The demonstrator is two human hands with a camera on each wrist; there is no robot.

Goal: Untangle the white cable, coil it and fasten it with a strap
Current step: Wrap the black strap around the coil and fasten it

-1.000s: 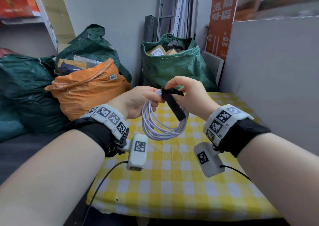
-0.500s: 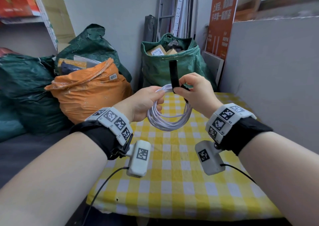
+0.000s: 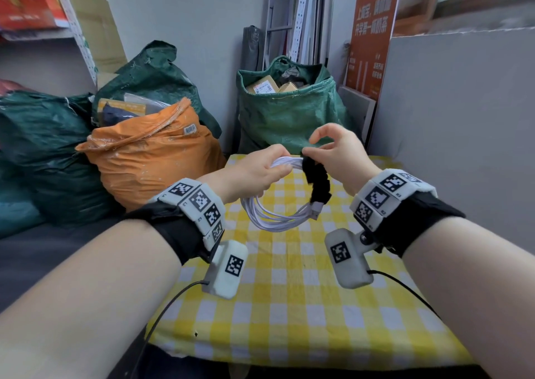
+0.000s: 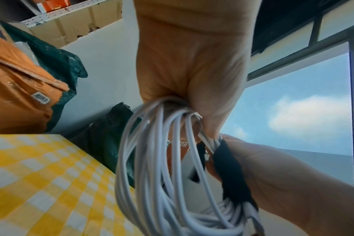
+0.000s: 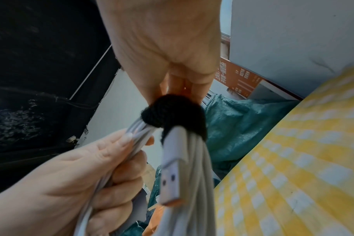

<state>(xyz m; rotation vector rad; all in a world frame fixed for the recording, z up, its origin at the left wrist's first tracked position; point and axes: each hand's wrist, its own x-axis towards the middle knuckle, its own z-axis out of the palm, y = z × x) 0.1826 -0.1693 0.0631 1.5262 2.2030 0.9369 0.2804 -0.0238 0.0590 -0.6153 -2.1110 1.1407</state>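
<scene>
Both your forearms reach forward over the table (image 3: pixel 289 306) with its yellow-and-white checked cloth, wrists raised so that nothing you hold touches the cloth. Your left hand (image 3: pixel 254 173) is turned knuckles up, its fingers curled tight around the top of the one white cable (image 3: pixel 278 219), which hangs below it as a coil of several loops. Your right hand (image 3: pixel 341 152) meets it from the other side, thumb and fingers pinching the one black strap (image 3: pixel 317 177) where it wraps over the bundled strands just beside your left fingertips; the index finger arches above. The strap's loose end trails down the right side of the coil. In the right wrist view one flat white plug (image 5: pixel 171 174) lies against the strands just below the strap (image 5: pixel 172 111). Beyond the table stand one orange sack (image 3: pixel 150 158) and three green sacks, the nearest green sack (image 3: pixel 292 112) open and holding parcels.
</scene>
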